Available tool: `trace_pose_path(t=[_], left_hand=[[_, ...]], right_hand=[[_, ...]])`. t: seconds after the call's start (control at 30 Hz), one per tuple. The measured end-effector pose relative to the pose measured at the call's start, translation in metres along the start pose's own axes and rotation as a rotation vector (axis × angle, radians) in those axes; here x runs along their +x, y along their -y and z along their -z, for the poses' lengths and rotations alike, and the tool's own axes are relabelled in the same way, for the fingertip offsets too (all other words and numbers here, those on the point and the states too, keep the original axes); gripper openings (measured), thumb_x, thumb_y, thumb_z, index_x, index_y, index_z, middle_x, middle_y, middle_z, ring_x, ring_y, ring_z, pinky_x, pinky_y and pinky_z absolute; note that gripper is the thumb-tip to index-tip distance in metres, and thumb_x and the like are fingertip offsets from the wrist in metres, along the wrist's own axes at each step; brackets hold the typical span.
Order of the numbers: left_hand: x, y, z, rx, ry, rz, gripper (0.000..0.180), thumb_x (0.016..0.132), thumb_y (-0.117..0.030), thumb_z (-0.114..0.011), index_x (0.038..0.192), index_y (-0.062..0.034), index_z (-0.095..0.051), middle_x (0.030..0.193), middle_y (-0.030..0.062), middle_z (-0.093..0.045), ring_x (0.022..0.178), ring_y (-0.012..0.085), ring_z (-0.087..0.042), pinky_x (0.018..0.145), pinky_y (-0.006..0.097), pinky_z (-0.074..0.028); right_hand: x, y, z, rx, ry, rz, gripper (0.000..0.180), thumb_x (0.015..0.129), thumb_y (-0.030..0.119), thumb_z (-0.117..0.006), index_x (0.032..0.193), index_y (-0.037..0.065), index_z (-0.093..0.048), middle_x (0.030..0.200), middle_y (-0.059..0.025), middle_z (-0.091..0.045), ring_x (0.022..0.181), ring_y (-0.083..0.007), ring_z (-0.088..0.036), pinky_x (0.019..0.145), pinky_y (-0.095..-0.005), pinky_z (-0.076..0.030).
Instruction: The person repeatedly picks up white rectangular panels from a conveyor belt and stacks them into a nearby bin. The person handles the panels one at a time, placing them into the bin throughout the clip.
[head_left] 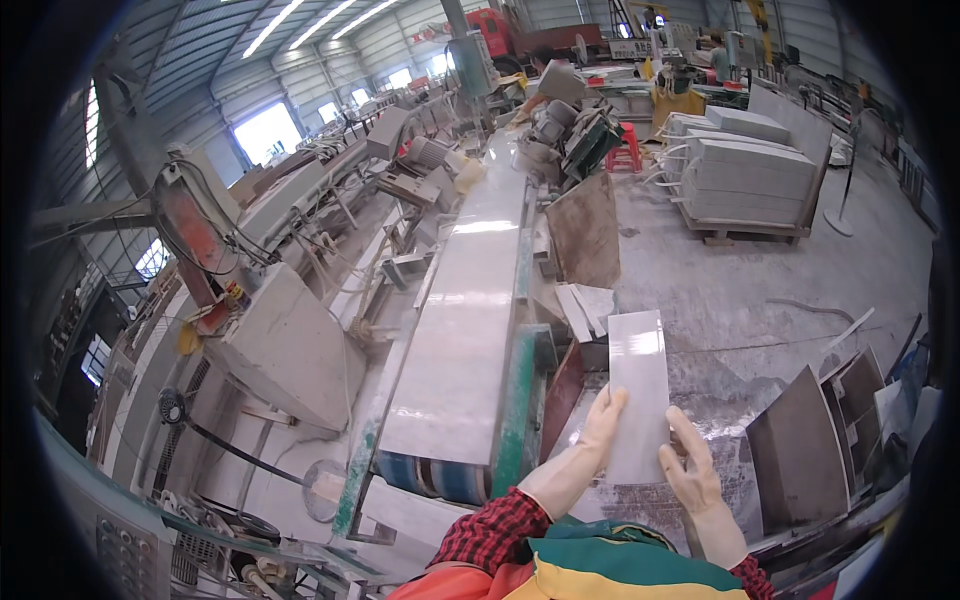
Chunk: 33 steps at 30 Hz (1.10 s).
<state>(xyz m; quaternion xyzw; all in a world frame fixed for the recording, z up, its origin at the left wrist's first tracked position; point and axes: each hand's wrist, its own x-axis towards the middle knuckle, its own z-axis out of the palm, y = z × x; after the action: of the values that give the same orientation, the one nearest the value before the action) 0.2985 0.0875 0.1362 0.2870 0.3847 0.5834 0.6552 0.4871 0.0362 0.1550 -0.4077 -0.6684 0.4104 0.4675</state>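
Observation:
A long, pale stone tile (pixel 638 375) with a glossy face stands tilted in front of me, right of the conveyor. My left hand (pixel 602 425) grips its left edge, thumb along the face. At the tile's lower right edge, my right hand (pixel 692 468) presses against it with bent fingers, some slightly apart. Both hands look covered by pale long gloves, below red-and-black checked sleeves. Beside the left hand runs the conveyor (pixel 455 330), its wet, shiny top carrying a continuous pale surface toward the machines. Light stone offcuts (pixel 586 308) lean just beyond the tile.
Motor-driven machine heads (pixel 430 155) flank the conveyor's far part. A pallet of pale slabs (pixel 750 175) stands right, near a red stool (pixel 624 150). Dark boards (pixel 800 445) lean at near right. A large block-shaped housing (pixel 290 345) stands left. Another person (pixel 541 60) is farther back.

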Motion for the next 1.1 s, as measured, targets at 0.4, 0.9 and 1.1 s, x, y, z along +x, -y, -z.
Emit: trace_pose_path(t=[0.4, 0.9, 1.1], left_hand=[[-0.017, -0.008, 0.004, -0.077, 0.193, 0.131, 0.046, 0.101, -0.036, -0.055, 0.138, -0.0093, -0.049, 0.122, 0.0033, -0.061, 0.105, 0.0132, -0.061, 0.090, 0.031, -0.051], [-0.022, -0.008, 0.000, 0.022, 0.307, 0.199, 0.052, 0.100, -0.039, -0.055, 0.141, -0.0083, -0.047, 0.125, 0.0039, -0.060, 0.109, 0.0137, -0.059, 0.092, 0.031, -0.050], [-0.011, -0.001, 0.008, -0.109, 0.264, 0.163, 0.047, 0.101, -0.037, -0.055, 0.137, -0.0087, -0.050, 0.122, 0.0040, -0.062, 0.106, 0.0146, -0.061, 0.090, 0.032, -0.051]], right_hand=[[0.075, 0.002, 0.006, 0.328, -0.035, 0.071, 0.059, 0.090, 0.003, -0.065, 0.145, 0.001, -0.043, 0.136, -0.0171, -0.056, 0.119, -0.0231, -0.058, 0.100, -0.0340, -0.048], [0.143, -0.030, 0.041, 0.216, -0.305, -0.008, 0.038, 0.098, 0.015, -0.063, 0.133, 0.001, -0.059, 0.112, -0.0114, -0.070, 0.099, -0.0127, -0.064, 0.086, -0.0249, -0.049], [0.066, -0.026, 0.000, 0.358, -0.122, 0.048, 0.056, 0.098, 0.008, -0.059, 0.147, -0.008, -0.035, 0.138, -0.0191, -0.054, 0.121, -0.0211, -0.056, 0.101, -0.0314, -0.045]])
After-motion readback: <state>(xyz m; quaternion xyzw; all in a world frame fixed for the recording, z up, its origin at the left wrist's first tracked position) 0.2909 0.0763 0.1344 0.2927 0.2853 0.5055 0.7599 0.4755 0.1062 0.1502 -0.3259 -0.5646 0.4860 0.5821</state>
